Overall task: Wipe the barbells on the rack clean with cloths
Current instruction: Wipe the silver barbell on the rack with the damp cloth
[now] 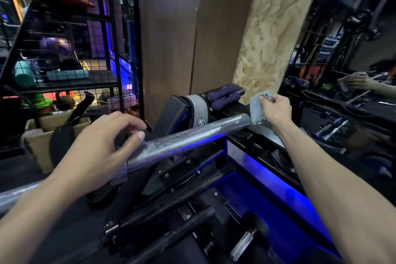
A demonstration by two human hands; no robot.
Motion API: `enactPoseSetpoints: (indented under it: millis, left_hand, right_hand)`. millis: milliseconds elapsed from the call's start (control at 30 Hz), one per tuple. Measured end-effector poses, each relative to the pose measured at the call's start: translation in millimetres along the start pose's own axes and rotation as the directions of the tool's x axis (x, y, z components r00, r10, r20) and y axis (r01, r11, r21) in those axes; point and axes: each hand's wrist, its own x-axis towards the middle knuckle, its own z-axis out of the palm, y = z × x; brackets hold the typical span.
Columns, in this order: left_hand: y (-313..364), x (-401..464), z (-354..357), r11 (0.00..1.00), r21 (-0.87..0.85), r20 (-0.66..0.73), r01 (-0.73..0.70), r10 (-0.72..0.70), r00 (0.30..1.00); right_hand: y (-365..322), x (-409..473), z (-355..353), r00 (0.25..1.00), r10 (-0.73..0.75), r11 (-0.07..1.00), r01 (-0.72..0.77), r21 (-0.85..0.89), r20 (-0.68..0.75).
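Head view. We see a steel barbell [182, 137] lying slantwise across the black rack [192, 169], running from the lower left edge up to its free end near the middle right. Its surface looks dull and streaked.

Left hand [102, 146]: it sits over the bar, fingers loosely curled above the shaft, thumb tip near the metal. We cannot tell whether the palm actually bears on the bar; nothing is gripped.

Right hand [276, 109]: fingers curled, pinching a pale blue-grey cloth [258, 109] at its upper edge. The cloth hangs down with its lower edge just beside the bar's end; contact cannot be judged.

Behind the bar's end we note a black pad with a grey strap [198, 109] and dark purple foam handles [222, 95]. A wire shelf [70, 49] with mixed gear stands on the left. A mirror [353, 70] on the right shows the reflected hand and cloth. Blue light glows along the rack's lower frame.
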Motion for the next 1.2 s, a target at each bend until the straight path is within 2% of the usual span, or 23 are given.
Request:
enactPoseSetpoints:
  millis: [100,167,200,233,300,400,467,533,567,600,667,733,767,800,867,900,1000,1067,1200]
  left_hand:
    - [2,-1,-1,1.0,-0.009,-0.004,0.017,-0.017,1.0]
    - [9,5,1,1.0,-0.005,-0.015,-0.007,0.007,1.0]
    - [15,10,2,1.0,-0.022,-0.016,-0.02,0.019,1.0]
    - [23,16,5,0.998,-0.056,-0.009,-0.029,0.028,1.0]
    - [43,28,11,0.979,-0.201,0.082,0.013,0.004,0.997]
    - [74,39,22,0.853,-0.474,0.352,0.217,-0.042,0.935]
    - [86,42,26,0.774,-0.542,0.5,0.328,-0.016,0.866]
    - [96,39,26,0.699,-0.598,0.586,0.391,0.049,0.809]
    - [99,37,26,0.657,-0.629,0.599,0.416,0.069,0.798]
    - [105,35,24,0.617,-0.655,0.602,0.436,0.077,0.795]
    - [113,31,21,0.564,-0.69,0.59,0.454,0.074,0.804]
    - [116,29,20,0.528,-0.709,0.58,0.467,0.061,0.812]
    - [116,27,20,0.523,-0.71,0.578,0.47,0.052,0.815]
    - [117,25,20,0.524,-0.707,0.579,0.475,0.044,0.814]
    - [117,22,22,0.536,-0.695,0.584,0.48,0.03,0.811]
    - [117,20,22,0.542,-0.693,0.579,0.475,0.026,0.815]
    - [116,15,21,0.548,-0.69,0.573,0.473,0.015,0.819]
    - [119,12,20,0.562,-0.677,0.581,0.475,0.012,0.814]
    - [120,7,22,0.558,-0.675,0.557,0.482,-0.042,0.829]
  right_hand:
    - [-8,-11,-1,0.998,0.01,0.998,-0.014,0.054,0.064]
    - [-25,-27,-8,0.97,-0.061,0.982,0.016,0.187,0.237]
    - [-36,-39,-13,0.913,-0.116,0.97,0.018,0.244,0.392]
    - [-51,-54,-21,0.819,-0.168,0.967,0.029,0.254,0.549]
    - [-75,-79,-37,0.621,-0.26,0.965,0.136,0.225,0.74]
    - [-108,-112,-55,0.456,-0.351,0.933,0.243,0.264,0.818]
    - [-121,-127,-64,0.374,-0.393,0.912,0.274,0.305,0.84]
    - [-124,-138,-71,0.328,-0.415,0.894,0.322,0.312,0.849]
    - [-122,-142,-73,0.33,-0.415,0.898,0.295,0.325,0.848]
    - [-119,-146,-76,0.354,-0.398,0.916,0.201,0.347,0.846]
    - [-112,-156,-80,0.4,-0.32,0.908,-0.129,0.398,0.859]
    - [-96,-166,-78,0.412,-0.213,0.82,-0.417,0.391,0.886]
    - [-86,-171,-76,0.394,-0.157,0.777,-0.517,0.36,0.906]
    - [-75,-176,-74,0.344,-0.13,0.741,-0.589,0.321,0.93]
    - [-56,-188,-69,0.23,-0.162,0.702,-0.656,0.276,0.96]
    - [-49,-195,-68,0.198,-0.178,0.694,-0.669,0.266,0.964]
    - [-37,-208,-67,0.205,-0.186,0.653,-0.705,0.277,0.961]
    - [-39,-214,-68,0.26,-0.188,0.65,-0.69,0.319,0.947]
    - [-51,-218,-73,0.509,-0.174,0.556,-0.656,0.511,0.843]
